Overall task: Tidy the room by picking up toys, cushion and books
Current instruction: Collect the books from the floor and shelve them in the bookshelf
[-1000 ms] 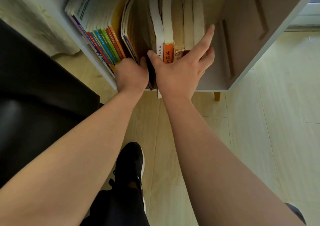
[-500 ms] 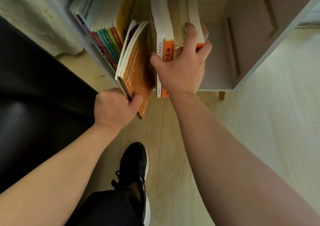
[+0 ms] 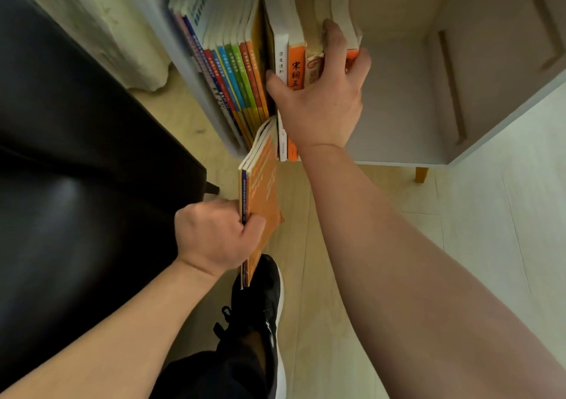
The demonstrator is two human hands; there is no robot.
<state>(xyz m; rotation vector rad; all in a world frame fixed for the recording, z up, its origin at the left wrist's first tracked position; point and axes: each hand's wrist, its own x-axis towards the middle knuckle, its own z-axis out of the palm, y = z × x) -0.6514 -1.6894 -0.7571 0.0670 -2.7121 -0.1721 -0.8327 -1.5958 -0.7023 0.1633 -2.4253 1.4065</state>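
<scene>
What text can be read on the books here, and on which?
"宋词三" on the orange spine, among the shelf books the right hand grips; rest hidden by that hand.
The white spine beside it: too blurred.
The coloured spines: print too small.
The orange book in the left hand: cover print blurred.

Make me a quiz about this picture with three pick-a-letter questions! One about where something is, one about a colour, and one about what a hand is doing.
1. The left hand grips thin orange books. Where are they from the shelf? A deep inside; B out in front; C on top.
2. What colour is the shoe? A black; B red; C yellow.
3. What is the right hand doing? A hanging free; B lying flat on the floor; C holding upright books in the shelf.
Answers: 1 B, they stick out past the shelf's front edge; 2 A, its upper is black; 3 C, its fingers curl over the books.
</scene>
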